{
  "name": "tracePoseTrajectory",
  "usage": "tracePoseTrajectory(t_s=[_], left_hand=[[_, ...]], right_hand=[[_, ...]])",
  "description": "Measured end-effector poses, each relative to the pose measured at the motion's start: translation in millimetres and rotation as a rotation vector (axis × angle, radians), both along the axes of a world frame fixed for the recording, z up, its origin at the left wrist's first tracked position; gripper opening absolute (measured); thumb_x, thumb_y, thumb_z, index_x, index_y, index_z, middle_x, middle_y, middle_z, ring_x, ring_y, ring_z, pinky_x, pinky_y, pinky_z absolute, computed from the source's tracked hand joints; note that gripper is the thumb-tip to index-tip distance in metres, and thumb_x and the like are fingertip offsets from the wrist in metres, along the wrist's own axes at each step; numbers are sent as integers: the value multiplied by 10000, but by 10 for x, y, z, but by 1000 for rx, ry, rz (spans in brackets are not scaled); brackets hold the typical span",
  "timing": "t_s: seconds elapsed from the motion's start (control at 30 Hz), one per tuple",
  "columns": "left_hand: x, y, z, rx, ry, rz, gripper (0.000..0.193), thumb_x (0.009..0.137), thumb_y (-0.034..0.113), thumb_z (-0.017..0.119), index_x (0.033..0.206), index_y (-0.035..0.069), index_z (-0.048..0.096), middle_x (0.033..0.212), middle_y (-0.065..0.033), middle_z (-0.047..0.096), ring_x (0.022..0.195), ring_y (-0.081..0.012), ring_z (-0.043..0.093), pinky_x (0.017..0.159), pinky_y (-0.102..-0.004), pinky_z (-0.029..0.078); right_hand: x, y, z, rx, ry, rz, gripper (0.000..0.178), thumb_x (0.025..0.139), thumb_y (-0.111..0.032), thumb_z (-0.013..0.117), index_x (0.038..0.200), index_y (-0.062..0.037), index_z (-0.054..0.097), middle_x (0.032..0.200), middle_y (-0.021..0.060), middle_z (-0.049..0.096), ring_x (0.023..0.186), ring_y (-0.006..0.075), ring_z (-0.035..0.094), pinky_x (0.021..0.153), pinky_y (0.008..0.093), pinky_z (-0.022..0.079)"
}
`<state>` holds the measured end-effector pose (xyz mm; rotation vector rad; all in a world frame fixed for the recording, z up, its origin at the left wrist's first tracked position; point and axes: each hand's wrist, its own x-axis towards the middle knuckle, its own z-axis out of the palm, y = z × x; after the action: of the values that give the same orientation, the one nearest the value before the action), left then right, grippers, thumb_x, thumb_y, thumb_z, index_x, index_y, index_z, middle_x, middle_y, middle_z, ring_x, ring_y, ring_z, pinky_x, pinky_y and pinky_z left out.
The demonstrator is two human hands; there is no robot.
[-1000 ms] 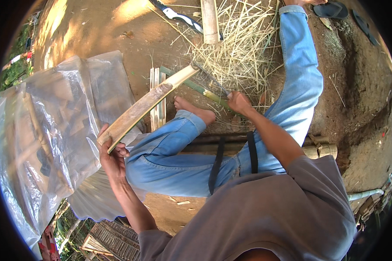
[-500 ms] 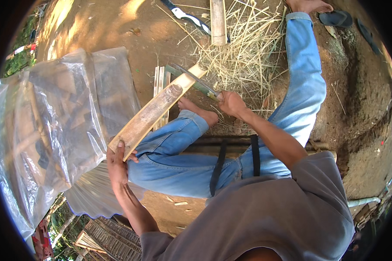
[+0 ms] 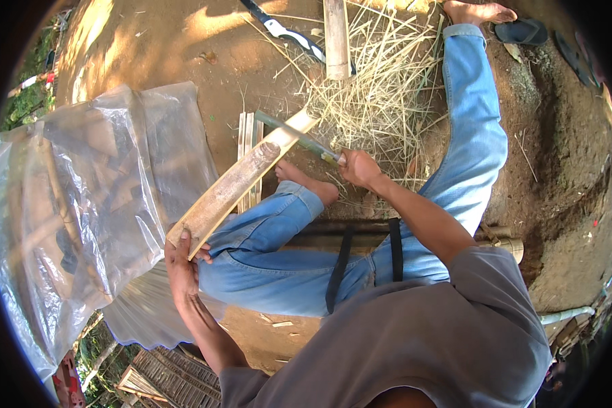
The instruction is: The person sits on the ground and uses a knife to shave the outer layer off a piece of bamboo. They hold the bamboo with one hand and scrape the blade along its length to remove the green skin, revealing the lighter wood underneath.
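Note:
A split length of bamboo slants up and to the right from beside my left knee, its pale scraped end lying near the shavings. Around its lower end my left hand is closed, thumb on top and fingers underneath. My right hand is wrapped round the handle of a long knife. The blade crosses the bamboo near its far end, pointing up and to the left. Whether its edge is cutting in cannot be made out.
A heap of thin bamboo shavings lies ahead. Near it are another bamboo piece and a black-and-white handled tool. Several narrow strips lie by my foot. Clear plastic sheeting covers the left side; sandals sit far right.
The knife blade has turned in my right hand, its broad side now showing differently, and its tip sits slightly lower. The bamboo and my left hand have barely moved.

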<state>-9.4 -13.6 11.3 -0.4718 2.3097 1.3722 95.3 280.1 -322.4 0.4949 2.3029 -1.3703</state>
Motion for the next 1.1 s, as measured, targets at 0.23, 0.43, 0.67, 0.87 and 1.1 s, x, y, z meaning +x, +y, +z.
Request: tracePoseTrajectory(t_s=[0.23,0.43,0.67,0.87,1.1], left_hand=[[-158,60,16,-38,30,-152,314,1017,236,560,1200,-19,546,827,-112,638,586,-164,603,494,-284,500],[-271,106,504,-198,121,-525,240,1002,184,558,1144,3,629,886,-119,693,661,-210,657,553,-301,529],[-536,969,1431,-444,483,-1321,246,911,116,621,1153,119,663,972,-178,700,842,-394,657,798,-443,510],[-721,1430,1811,-463,457,-1467,188,947,221,622,1106,128,661,836,-142,672,727,-322,664,694,-415,511],[-1033,1406,1450,-156,199,-1158,299,971,339,633,1129,86,647,826,-66,662,632,-151,644,521,-288,503]], right_hand=[[132,669,-386,201,12,-211,401,916,-374,545,1016,2,640,882,281,671,843,457,656,777,523,520],[220,583,-21,346,-174,-79,742,863,-464,671,1402,-30,402,1351,277,492,1248,459,476,1040,498,418],[169,127,1087,-70,357,265,845,895,-530,644,1541,-141,262,1493,289,355,1372,465,370,1126,516,353],[275,-70,1338,-121,463,247,517,995,-417,539,1394,-91,496,1285,268,572,1186,431,563,1014,470,464],[364,-162,1460,72,639,190,316,991,-311,540,1026,0,586,948,240,630,883,453,626,770,507,509]])
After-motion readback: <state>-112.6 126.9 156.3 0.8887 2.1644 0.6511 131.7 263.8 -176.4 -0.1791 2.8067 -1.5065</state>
